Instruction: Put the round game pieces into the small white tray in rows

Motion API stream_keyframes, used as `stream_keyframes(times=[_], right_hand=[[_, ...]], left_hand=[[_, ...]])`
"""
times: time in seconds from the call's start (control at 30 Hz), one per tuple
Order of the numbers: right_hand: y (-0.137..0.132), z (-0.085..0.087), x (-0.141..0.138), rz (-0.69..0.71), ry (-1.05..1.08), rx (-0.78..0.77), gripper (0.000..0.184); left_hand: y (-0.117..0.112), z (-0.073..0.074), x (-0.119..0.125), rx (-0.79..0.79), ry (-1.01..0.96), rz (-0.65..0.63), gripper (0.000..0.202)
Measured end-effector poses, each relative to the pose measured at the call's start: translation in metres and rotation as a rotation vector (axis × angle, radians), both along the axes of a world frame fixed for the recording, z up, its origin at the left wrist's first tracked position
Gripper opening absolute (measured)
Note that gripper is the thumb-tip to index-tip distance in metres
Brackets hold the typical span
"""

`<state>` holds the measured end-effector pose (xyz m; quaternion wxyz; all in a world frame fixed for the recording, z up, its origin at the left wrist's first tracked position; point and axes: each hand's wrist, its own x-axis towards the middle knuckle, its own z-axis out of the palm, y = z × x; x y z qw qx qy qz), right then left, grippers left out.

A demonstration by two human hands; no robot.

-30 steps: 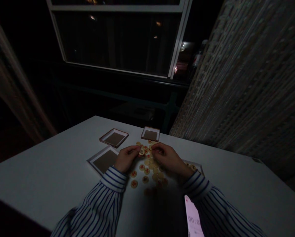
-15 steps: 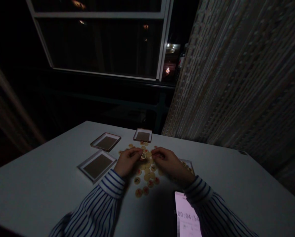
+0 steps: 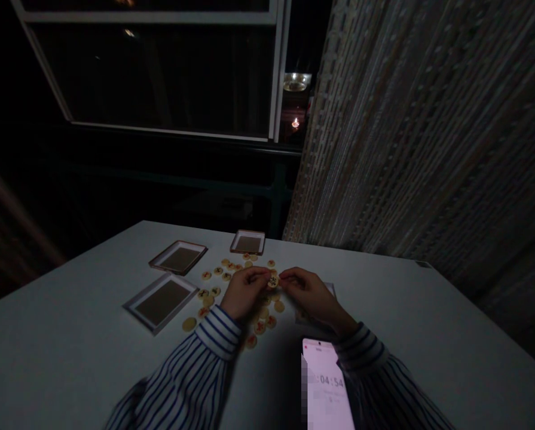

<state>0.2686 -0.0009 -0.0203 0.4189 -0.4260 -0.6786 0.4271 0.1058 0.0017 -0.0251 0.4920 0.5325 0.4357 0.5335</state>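
Observation:
Both my hands meet over a scatter of round pale game discs [image 3: 231,280] with red and dark marks on a white table [image 3: 70,334]. My left hand [image 3: 244,294] and my right hand [image 3: 306,292] pinch one disc [image 3: 272,280] between their fingertips, held just above the pile. Both wrists wear striped sleeves. Three shallow square trays lie beyond and left: the nearest tray [image 3: 161,301], a second tray [image 3: 178,257] behind it, and a small tray [image 3: 248,242] at the far edge. A fourth tray [image 3: 330,291] is mostly hidden behind my right hand.
A lit phone [image 3: 326,385] showing a running timer lies close to me beside my right sleeve. A dark window frame [image 3: 274,71] stands behind the table, and a woven curtain [image 3: 428,131] hangs at the right. The room is very dim.
The view has swung right and down, so the table contents sit further left and the phone shows more fully. Both hands keep pinching the same disc.

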Motion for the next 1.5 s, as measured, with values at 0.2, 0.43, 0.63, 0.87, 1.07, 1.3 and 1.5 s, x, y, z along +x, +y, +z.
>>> stream_keyframes(times=[0.2,0.43,0.63,0.87,1.07,1.3,1.5], right_hand=[[-0.002,0.0,0.01,-0.019,0.02,-0.014,0.022],[-0.003,-0.003,0.023,-0.105,0.018,-0.012,0.019],[-0.002,-0.001,0.033,-0.153,0.052,-0.014,0.016],[-0.003,0.0,0.049,-0.169,0.033,-0.028,0.015],[-0.006,-0.007,0.06,-0.132,0.0,-0.057,0.013],[-0.004,-0.009,0.065,-0.071,-0.09,-0.053,0.014],[-0.005,-0.008,0.065,-0.051,-0.099,-0.051,0.013]], left_hand=[[0.006,-0.01,0.016,-0.008,-0.007,-0.028,0.026],[0.003,-0.002,0.036,-0.003,0.027,-0.004,0.02],[0.006,0.0,0.053,0.001,0.019,0.023,0.014],[0.007,-0.015,0.071,0.011,-0.044,-0.015,0.021],[-0.002,-0.031,0.078,-0.021,-0.078,-0.034,0.022],[-0.008,-0.032,0.079,-0.095,-0.14,-0.027,0.018],[-0.008,-0.033,0.079,-0.101,-0.136,-0.005,0.017]])
